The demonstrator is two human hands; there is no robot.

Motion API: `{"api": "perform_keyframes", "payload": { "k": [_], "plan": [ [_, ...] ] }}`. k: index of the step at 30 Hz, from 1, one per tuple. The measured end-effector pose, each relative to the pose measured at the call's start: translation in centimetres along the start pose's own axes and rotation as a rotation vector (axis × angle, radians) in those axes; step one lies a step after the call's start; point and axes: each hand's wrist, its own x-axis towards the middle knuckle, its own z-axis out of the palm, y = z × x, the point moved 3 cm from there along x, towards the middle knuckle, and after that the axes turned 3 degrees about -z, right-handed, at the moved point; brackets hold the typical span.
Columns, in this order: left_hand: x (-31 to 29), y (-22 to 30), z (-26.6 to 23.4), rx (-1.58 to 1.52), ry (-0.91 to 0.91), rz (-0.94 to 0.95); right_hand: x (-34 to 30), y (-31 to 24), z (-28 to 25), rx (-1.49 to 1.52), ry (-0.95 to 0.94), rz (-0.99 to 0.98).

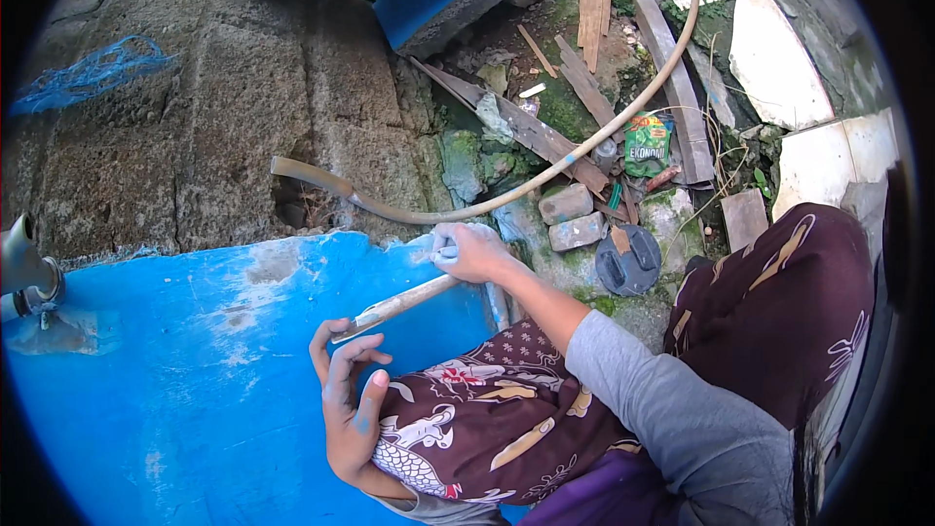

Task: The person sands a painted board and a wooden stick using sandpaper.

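My right hand [469, 253] is curled closed around the upper end of a pale, whitish-brown stick [409, 301], and its fingers are smeared with light grey. The stick slants down to the left above a blue-painted surface [214, 409]. Around its lower, slanted end, my left hand [353, 392] is spread with fingers apart. Its index fingertip is close to that end; I cannot tell whether they touch. Blue and grey smudges mark the left hand. My right palm hides the stick's upper end.
A beige hose [545, 173] curves from the rough stone surface [224, 117] to the top right. Planks [584, 88], small blocks [577, 231], a green packet [647, 144] and a dark round lid [628, 261] lie beyond. A pipe fitting [34, 278] stands at left; blue string [93, 75] lies behind.
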Motion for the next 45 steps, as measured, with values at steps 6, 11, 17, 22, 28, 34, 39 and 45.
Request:
{"api": "perform_keyframes", "payload": {
  "k": [6, 11, 17, 22, 28, 34, 39, 45],
  "plan": [
    [0.0, 0.2, 0.2, -0.027, 0.008, -0.006, 0.7, -2.5, -0.6, 0.095, -0.061, -0.177],
    [0.1, 0.2, 0.3, -0.002, 0.001, -0.010, 0.7, -1.4, -0.4, 0.063, -0.016, -0.165],
    [0.0, 0.1, 0.2, -0.022, 0.007, 0.005, 0.3, -2.0, -0.1, 0.131, -0.023, -0.226],
    [0.3, 0.3, 0.3, -0.001, 0.006, -0.007, 0.7, -0.5, -0.4, 0.010, -0.007, -0.155],
    [0.1, 0.3, 0.2, -0.017, 0.012, -0.004, 0.5, -1.4, -0.1, 0.255, -0.048, -0.155],
    [0.0, 0.2, 0.2, 0.005, 0.011, -0.028, 1.0, 0.1, 0.0, 0.019, -0.033, -0.067],
    [0.1, 0.1, 0.2, -0.017, 0.007, -0.008, 0.9, 0.7, 0.7, 0.183, -0.056, -0.072],
    [0.0, 0.4, 0.2, -0.018, 0.013, -0.023, 0.4, -1.5, -0.1, 0.102, -0.008, -0.084]
  ]
}}
